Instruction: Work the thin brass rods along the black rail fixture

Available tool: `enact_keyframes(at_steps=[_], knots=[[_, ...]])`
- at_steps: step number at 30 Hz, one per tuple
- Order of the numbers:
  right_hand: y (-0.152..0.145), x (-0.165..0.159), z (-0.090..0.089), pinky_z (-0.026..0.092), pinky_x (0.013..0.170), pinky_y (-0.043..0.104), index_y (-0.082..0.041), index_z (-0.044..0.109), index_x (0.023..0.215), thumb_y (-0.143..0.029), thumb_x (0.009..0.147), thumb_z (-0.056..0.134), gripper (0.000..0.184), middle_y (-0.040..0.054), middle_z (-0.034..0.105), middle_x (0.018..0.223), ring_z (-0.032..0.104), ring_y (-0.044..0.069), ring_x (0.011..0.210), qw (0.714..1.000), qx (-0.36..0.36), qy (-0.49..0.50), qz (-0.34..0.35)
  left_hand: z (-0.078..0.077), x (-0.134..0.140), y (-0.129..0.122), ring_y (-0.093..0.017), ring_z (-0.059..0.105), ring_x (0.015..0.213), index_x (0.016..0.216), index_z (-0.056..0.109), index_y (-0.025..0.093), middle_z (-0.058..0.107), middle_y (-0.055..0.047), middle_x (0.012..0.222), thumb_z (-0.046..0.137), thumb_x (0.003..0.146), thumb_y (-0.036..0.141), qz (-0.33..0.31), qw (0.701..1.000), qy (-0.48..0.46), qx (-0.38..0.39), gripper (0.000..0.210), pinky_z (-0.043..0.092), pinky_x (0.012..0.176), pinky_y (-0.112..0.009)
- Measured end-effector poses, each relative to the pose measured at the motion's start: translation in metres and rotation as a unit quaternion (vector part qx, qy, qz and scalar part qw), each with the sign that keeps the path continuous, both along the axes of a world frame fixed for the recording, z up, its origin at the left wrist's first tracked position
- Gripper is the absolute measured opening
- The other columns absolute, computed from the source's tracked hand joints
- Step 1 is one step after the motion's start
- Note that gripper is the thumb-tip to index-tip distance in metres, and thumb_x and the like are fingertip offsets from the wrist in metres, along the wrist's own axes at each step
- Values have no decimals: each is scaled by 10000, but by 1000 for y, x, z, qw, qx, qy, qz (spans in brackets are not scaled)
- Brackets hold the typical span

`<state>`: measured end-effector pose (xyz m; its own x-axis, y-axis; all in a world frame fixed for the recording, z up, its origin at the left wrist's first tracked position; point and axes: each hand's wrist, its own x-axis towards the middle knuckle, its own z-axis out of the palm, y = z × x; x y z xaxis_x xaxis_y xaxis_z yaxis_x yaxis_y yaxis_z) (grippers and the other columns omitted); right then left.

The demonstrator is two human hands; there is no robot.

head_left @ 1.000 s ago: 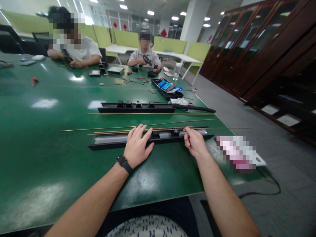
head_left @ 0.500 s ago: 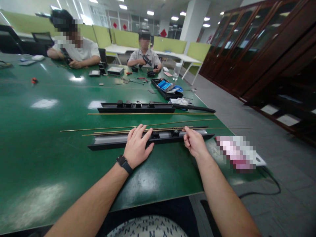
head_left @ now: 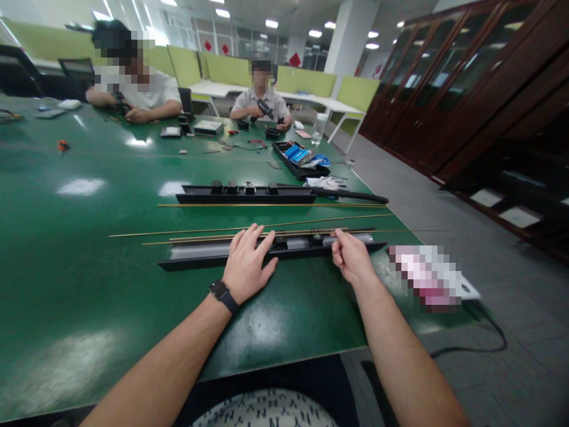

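A long black channel (head_left: 200,262) with a pale inner face lies crosswise before me. My left hand (head_left: 248,267) rests over its middle, fingers spread and pointing away. My right hand (head_left: 352,255) is closed in a pinch near the channel's right end. Between its thumb and forefinger runs a thin brass rod (head_left: 155,243), stretching along the channel and out past the table edge. Two small black blocks (head_left: 316,238) sit in the channel between my hands. Just behind lies another brass rod (head_left: 191,231), slightly slanted.
A second black channel (head_left: 244,198) with several blocks lies farther back, brass rods (head_left: 275,205) before it. Beyond are white gloves (head_left: 329,182) and a black tray (head_left: 306,173). A blurred pink-white object (head_left: 427,276) sits right. Two people work across the green table (head_left: 111,296).
The pinched brass rod has slid slightly to the left, at both its ends. My right hand has barely moved, and my left hand stays in place.
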<state>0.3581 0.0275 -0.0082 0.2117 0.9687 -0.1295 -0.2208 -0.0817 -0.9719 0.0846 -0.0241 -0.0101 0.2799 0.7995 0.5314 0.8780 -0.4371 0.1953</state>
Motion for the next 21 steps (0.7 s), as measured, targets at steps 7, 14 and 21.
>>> enact_keyframes(at_steps=[7,14,21], knots=[[0,0,0,193,258,164,-175,621,858,-529,778,779,397,-51,548,480,353,57,277,1000,-4,-2,3,0,0,1,-332,402,1450,1428,527,200,525,-161,1475,585,912,358,-1,1000,1,5,542,293,1196,-525],[0,0,-1,190,266,159,-160,639,883,-520,778,785,403,-49,547,483,354,53,283,1000,-2,-9,15,3,0,-1,-332,406,1448,1424,529,186,533,-168,1464,577,920,366,1,1000,4,5,537,291,1197,-522],[-1,-1,3,193,266,162,-181,599,863,-523,788,775,392,-57,541,480,346,55,275,1000,-3,-3,2,2,0,0,-332,396,1455,1428,527,186,525,-166,1472,576,922,366,0,1000,3,1,539,285,1201,-519]])
